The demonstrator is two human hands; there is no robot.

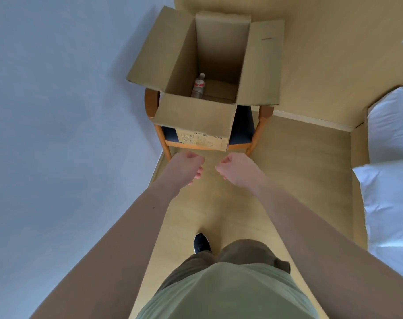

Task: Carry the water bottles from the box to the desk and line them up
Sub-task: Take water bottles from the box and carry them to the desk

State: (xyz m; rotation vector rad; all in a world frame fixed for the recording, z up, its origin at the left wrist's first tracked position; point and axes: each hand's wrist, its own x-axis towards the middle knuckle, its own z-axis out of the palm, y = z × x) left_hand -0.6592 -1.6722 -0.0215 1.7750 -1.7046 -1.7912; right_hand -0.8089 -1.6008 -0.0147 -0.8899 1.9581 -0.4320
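Both hands hang before the open brown cardboard box (196,120), holding nothing: left hand (186,168) and right hand (236,169) with fingers loosely curled. One clear plastic water bottle (198,86) stands in the box's near-left corner, atop the wooden chair (263,120).

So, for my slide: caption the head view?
Empty hands approach open box on chair, one bottle inside.

tan box (191,120), clear red-labelled bottle (198,86), blue-seated chair (243,127)
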